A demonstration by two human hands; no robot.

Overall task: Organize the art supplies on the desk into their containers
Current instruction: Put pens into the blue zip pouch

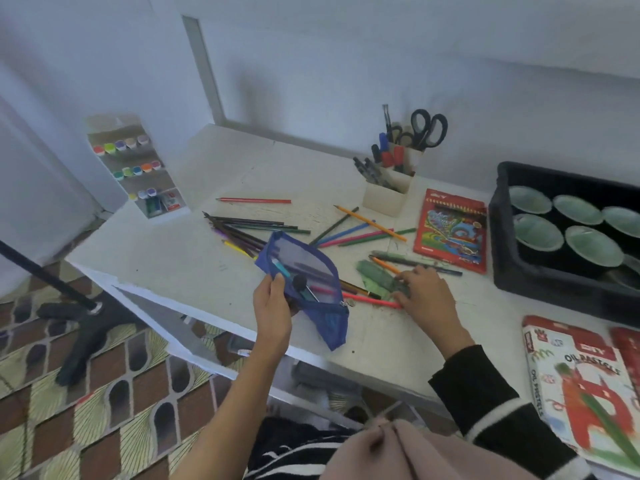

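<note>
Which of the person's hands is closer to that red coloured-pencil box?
Right. The right hand lies on the desk just below-left of the red pencil box; the left hand holds the blue pouch, farther left.

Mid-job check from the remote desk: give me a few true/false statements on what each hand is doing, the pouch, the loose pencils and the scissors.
1. The left hand holds the blue pencil pouch above the desk's front edge. True.
2. The pouch is zipped shut and empty. False: it is open, with pens visible inside.
3. The right hand rests on the desk among pencils near a pink pencil. True.
4. Every coloured pencil is already in a container. False: many loose pencils lie scattered on the desk.
5. The scissors lie flat beside the red pencil box. False: they stand handles-up in the holder at the back.
</note>
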